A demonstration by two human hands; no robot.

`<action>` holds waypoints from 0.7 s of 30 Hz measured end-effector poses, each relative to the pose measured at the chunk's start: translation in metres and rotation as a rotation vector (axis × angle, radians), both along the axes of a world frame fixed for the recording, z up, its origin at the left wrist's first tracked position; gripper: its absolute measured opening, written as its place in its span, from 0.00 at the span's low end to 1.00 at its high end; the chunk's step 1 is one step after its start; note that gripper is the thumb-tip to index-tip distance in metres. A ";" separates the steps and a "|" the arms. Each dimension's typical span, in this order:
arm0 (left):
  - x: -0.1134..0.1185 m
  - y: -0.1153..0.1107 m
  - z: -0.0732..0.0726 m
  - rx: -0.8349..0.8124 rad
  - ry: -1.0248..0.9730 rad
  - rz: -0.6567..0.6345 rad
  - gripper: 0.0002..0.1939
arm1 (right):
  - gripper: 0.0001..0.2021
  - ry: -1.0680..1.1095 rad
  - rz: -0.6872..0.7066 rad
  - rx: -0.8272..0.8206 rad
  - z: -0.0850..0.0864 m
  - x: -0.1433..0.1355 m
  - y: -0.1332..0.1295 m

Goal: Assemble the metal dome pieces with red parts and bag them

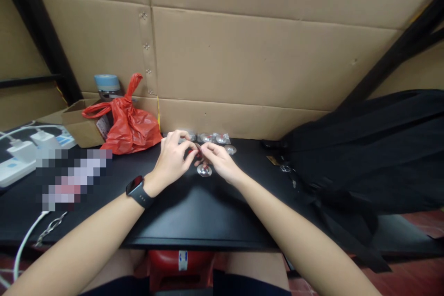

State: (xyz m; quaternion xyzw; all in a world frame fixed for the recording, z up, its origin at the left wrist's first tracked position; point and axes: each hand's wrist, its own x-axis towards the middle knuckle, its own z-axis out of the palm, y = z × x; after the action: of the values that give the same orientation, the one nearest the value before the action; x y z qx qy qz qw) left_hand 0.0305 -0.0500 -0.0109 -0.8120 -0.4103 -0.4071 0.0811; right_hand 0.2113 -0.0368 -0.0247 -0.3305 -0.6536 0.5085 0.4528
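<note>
My left hand [172, 153], with a dark watch on its wrist, pinches a small round disc [199, 151] that has red on it. From the other side, the fingertips of my right hand [220, 159] are closed on the same disc, which is tilted on edge and partly covered by fingers. Just below the hands, a shiny silver disc [204, 172] with a red part lies on the black table [208, 212]. Behind the hands, several similar discs in clear wrappers [221, 138] line the back, some hidden by my left hand. Another clear round piece [230, 149] lies beside my right hand.
A red plastic bag [133, 127] and a cardboard box [81, 122] stand at the left, near a white power strip [21, 164] with plugs. A large black bag [374, 148] covers the right side. Cardboard [260, 55] walls the back.
</note>
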 end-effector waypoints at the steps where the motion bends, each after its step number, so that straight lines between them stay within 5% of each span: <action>1: -0.001 0.000 0.000 0.000 0.002 -0.003 0.08 | 0.22 -0.028 0.003 0.016 0.000 0.000 0.000; 10: -0.001 -0.001 0.007 -0.176 -0.115 -0.075 0.12 | 0.14 -0.338 -0.134 0.484 0.006 0.008 -0.001; 16: -0.005 0.003 0.004 -0.288 0.123 -0.151 0.09 | 0.11 -0.372 -0.157 0.499 0.004 0.014 0.003; 21: -0.009 0.011 -0.002 -0.266 0.137 -0.121 0.07 | 0.11 -0.447 -0.132 0.526 0.005 0.015 0.004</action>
State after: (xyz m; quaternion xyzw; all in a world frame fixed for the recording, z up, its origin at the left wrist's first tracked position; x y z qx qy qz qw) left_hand 0.0214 -0.0394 -0.0132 -0.8646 -0.4046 -0.2969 -0.0241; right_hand 0.2266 -0.0324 -0.0201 -0.3475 -0.8224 0.2074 0.3999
